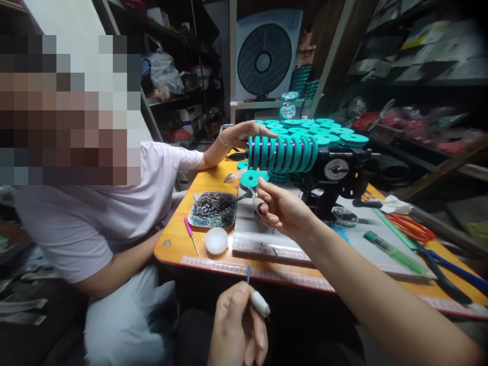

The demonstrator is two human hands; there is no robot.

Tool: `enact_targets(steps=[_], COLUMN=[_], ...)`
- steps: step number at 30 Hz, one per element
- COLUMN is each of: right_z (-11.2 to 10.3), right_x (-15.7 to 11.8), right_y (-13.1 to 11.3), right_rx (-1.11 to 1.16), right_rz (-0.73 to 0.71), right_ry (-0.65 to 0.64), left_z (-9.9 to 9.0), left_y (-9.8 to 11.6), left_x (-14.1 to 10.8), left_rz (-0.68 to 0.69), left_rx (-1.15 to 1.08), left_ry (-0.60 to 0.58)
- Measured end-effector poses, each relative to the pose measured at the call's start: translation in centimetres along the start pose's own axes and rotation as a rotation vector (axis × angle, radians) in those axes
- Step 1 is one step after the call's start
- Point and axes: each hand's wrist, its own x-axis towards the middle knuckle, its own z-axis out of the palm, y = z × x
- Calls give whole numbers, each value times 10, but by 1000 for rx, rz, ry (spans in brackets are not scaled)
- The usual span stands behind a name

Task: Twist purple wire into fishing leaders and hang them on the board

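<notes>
My left hand (238, 323), with white tape round one finger, is low in front of the table. Its thumb and fingers close on a thin blue stick (248, 273) that points up. My right hand (280, 206) is over the grey board, also with a taped finger. Its fingers are curled and pinched; anything between them is too fine to make out. Just beyond it, a row of turquoise spools (282, 154) sits on the shaft of a black winding machine (324, 185). A loose turquoise spool (251, 179) lies beside my right fingertips.
A person on the left rests a hand (247, 133) on the spool row. A tray (235, 216) of small metal parts, a white round dish (216, 241) and a pink-handled tool (189, 227) lie left. Pliers (444, 279) and a green tube (396, 251) lie right.
</notes>
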Motion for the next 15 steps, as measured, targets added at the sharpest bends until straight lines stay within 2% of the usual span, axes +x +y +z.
enact_targets(steps=[6,12,15], right_z=[2,-1,-1], right_x=[-3,-6,-7], right_y=[0,-4,-5], right_rx=[-8,-28,-36], right_rz=[-15,-24,-26], right_ry=[16,13,16], left_z=[5,11,10], left_y=[-1,9,10], left_x=[4,7,10], left_rz=[35,98,128], left_rx=[19,107,151], left_ry=[82,-54,-26])
